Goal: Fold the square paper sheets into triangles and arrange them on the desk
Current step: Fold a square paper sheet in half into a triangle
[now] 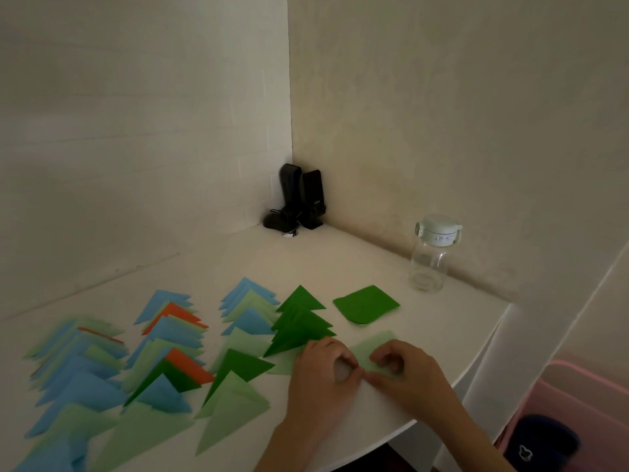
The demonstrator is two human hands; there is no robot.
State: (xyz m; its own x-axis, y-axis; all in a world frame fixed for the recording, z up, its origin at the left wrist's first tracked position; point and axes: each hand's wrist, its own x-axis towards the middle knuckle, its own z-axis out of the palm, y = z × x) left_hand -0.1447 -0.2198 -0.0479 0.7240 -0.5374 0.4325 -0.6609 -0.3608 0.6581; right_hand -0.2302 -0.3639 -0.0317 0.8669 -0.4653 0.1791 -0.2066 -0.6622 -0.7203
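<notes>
Near edge of the desk [391, 413]: both hands are together over one light green sheet [374, 347], fingers curled. The left hand [321, 373] and right hand [406, 374] meet at the fingertips and pinch the paper near its front edge; most of the sheet lies flat beyond them, toward the right edge. Wrists come in low from the near right corner, knuckles up.

Risks, as I judge them: the sheet is thin and the pinch is small, so the corners may not meet before the crease is pressed, giving a crooked triangle. The left hand sits just beside the dark green triangle column [301, 321]; a sweep of the wrist could nudge that column out of line.

Left of the hands, rows of folded triangles [163, 349] in blue, light green, orange and dark green overlap in columns running toward the left edge.

Further back, a small stack of dark green squares [367, 304] waits unfolded. Beyond it a clear bottle [429, 257] stands near the right wall; black speakers [301, 199] occupy the far corner.
</notes>
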